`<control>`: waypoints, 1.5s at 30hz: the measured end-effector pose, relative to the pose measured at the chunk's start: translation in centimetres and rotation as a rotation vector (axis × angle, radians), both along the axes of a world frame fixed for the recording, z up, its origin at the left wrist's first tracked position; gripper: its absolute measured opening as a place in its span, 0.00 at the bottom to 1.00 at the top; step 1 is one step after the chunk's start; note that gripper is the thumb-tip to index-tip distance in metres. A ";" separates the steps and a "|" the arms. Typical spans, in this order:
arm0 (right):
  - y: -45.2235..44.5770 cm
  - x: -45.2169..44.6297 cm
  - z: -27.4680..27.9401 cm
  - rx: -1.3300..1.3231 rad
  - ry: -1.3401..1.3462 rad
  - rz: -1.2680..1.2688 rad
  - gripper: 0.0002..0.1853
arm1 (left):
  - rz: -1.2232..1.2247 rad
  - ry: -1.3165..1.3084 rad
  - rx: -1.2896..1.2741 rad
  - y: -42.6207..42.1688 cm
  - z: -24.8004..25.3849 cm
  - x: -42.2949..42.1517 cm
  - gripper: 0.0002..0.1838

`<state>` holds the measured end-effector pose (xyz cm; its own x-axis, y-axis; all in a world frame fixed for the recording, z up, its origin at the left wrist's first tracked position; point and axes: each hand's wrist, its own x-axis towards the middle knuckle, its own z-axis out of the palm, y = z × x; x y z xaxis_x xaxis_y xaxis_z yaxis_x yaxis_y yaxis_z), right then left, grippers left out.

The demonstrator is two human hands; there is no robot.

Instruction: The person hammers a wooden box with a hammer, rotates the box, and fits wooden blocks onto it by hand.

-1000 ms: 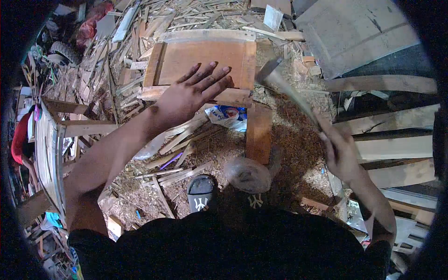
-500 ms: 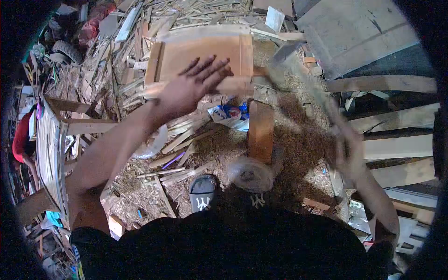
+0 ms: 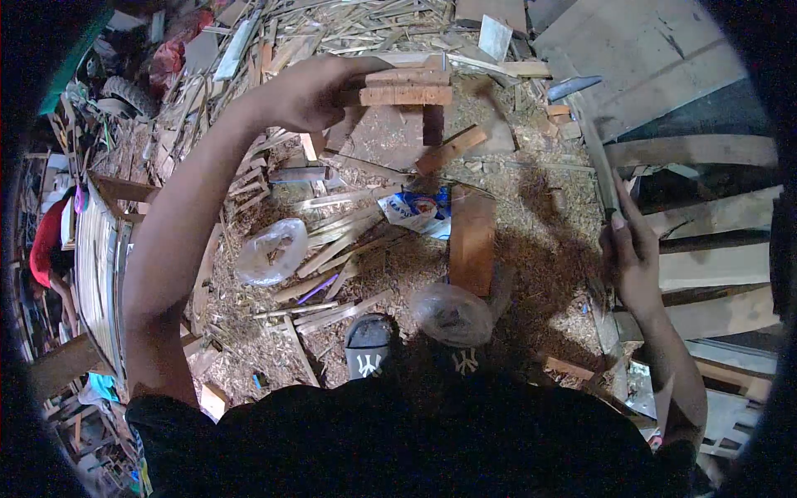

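My left hand (image 3: 320, 95) is closed on the left part of a wooden frame (image 3: 407, 93), which is tipped up so that its edge faces me. My right hand (image 3: 635, 253) grips the handle of a hammer (image 3: 599, 153), whose head points up and away at the right. Below the frame a short wood block (image 3: 452, 149) lies tilted on the sawdust. A reddish-brown board (image 3: 472, 241) lies nearer my feet, beside a blue and white packet (image 3: 418, 210).
Two clear plastic bags (image 3: 272, 251) lie on the floor, which is strewn with wood offcuts. Curved wooden slats (image 3: 706, 212) stand at the right, a large grey panel (image 3: 647, 58) behind them. At the left is a wooden structure (image 3: 98, 266); a person in red (image 3: 48, 241) is beyond it.
My left hand has gone from lying flat on the frame to gripping it, and the frame has been tipped up. The hammer has moved right, uncovering the block and floor.
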<state>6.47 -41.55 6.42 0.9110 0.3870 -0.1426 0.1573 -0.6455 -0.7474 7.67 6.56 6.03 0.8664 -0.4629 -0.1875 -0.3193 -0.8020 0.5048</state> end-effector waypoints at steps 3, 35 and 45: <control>-1.4 -0.6 -3.1 -0.144 -0.036 -0.015 0.25 | 0.000 -0.040 0.000 -0.1 -0.4 0.9 0.38; 9.3 0.3 -19.4 0.306 0.576 0.110 0.33 | 0.192 -0.328 0.318 -3.8 -1.5 -2.1 0.30; 12.1 0.0 -11.6 0.270 0.052 0.091 0.30 | 0.229 -0.332 0.219 -4.0 -1.5 -2.3 0.30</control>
<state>6.45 -29.50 -5.21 0.8651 0.4968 -0.0687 0.1627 -0.4076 -0.8986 5.36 2.53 4.49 0.9713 -0.2333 0.0457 -0.2376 -0.9471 0.2156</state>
